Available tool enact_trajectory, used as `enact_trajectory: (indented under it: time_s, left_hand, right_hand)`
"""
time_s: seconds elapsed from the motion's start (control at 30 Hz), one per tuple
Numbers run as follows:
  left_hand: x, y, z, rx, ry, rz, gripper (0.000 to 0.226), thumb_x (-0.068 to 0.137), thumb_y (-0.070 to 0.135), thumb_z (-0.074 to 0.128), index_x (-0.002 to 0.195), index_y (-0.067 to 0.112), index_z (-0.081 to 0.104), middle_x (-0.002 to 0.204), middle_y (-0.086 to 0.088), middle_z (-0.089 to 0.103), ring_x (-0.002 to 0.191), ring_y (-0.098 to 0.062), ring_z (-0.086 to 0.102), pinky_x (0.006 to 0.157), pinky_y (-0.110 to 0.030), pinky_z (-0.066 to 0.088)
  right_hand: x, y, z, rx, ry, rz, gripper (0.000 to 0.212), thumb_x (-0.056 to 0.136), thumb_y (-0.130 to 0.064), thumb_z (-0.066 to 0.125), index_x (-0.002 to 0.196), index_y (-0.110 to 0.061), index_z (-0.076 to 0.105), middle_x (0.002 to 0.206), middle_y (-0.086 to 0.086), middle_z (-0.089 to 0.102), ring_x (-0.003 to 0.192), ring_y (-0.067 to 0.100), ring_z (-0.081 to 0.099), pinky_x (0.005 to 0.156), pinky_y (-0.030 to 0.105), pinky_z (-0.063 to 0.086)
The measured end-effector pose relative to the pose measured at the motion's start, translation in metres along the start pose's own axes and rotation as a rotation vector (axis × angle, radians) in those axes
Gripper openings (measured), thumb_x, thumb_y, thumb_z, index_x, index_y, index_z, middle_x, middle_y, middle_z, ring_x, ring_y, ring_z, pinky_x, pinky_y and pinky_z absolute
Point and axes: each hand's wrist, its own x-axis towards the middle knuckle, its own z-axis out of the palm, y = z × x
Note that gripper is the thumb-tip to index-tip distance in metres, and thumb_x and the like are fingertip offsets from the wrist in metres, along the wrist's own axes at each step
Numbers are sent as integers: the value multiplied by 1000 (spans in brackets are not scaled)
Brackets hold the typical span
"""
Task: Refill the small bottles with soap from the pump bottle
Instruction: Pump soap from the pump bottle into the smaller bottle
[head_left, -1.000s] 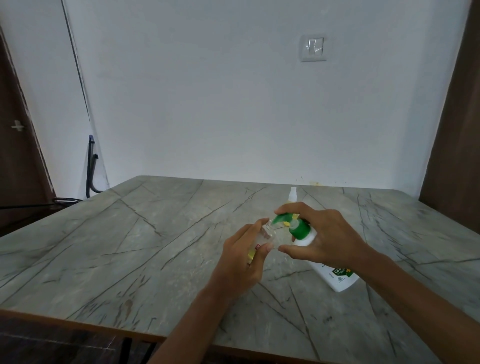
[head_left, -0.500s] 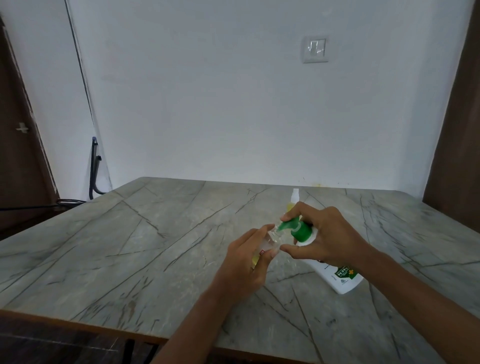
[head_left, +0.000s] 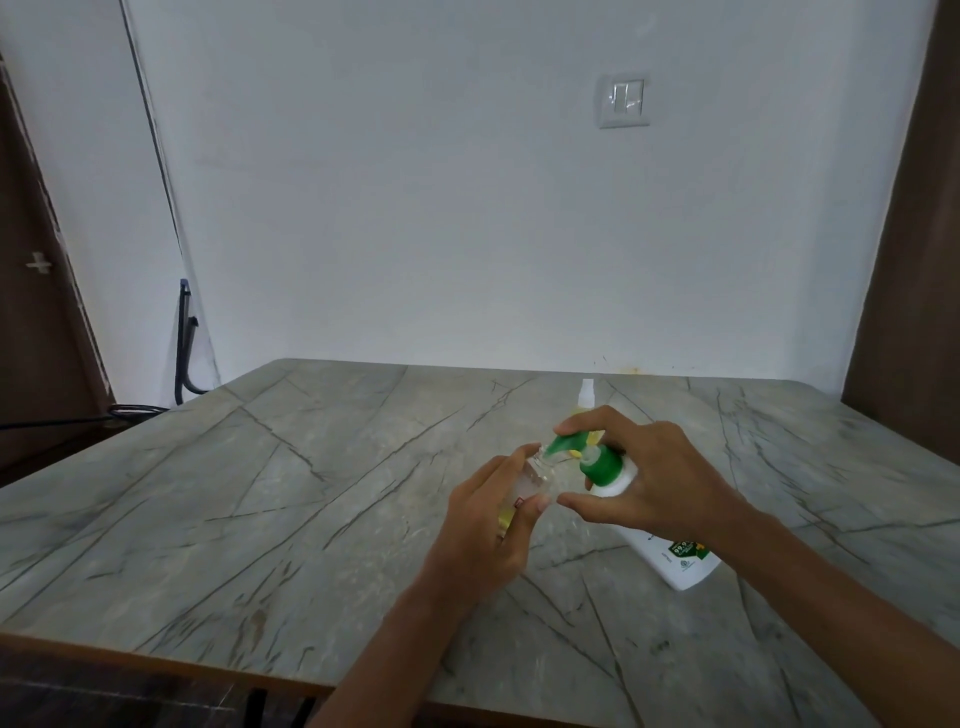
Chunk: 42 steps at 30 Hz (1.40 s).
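Observation:
My left hand (head_left: 491, 530) grips a small clear bottle (head_left: 535, 480), tilted with its open mouth up and to the right. My right hand (head_left: 649, 480) holds the white pump bottle (head_left: 670, 558), which leans over with its base on the table. Its green pump head (head_left: 597, 460) points left, the spout tip right at the small bottle's mouth, with my index finger on top of the pump. A second small bottle (head_left: 586, 397) with a white spray cap stands behind my right hand, partly hidden.
The grey marble-pattern table (head_left: 260, 493) runs up to a white wall. A dark door stands at the left, a brown panel at the right. A black metal frame (head_left: 184, 353) leans against the wall beyond the table's left corner.
Both hands stayed in place with the spout at the small bottle's mouth. The pump head sits a little lower under my index finger than one second ago.

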Motion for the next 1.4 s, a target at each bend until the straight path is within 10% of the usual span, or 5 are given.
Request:
enact_trajectory:
  time_s: [1.07, 1.4]
  left_hand:
    - [-1, 0, 1, 14, -47, -21, 40, 92, 21, 60, 125, -1, 55, 102, -6, 66, 90, 1, 56, 79, -7, 44]
    - [0, 1, -1, 0, -1, -26, 41, 93, 23, 58, 124, -4, 56, 106, -9, 66, 94, -6, 60, 81, -11, 48]
  right_hand:
    - [2, -2, -2, 145, 31, 21, 50, 67, -57, 81, 108, -38, 59, 75, -11, 71, 61, 6, 66, 55, 28, 54]
    - [0, -3, -1, -2, -20, 26, 64, 71, -62, 76, 125, -56, 43, 93, -17, 70, 71, 5, 66, 65, 23, 54]
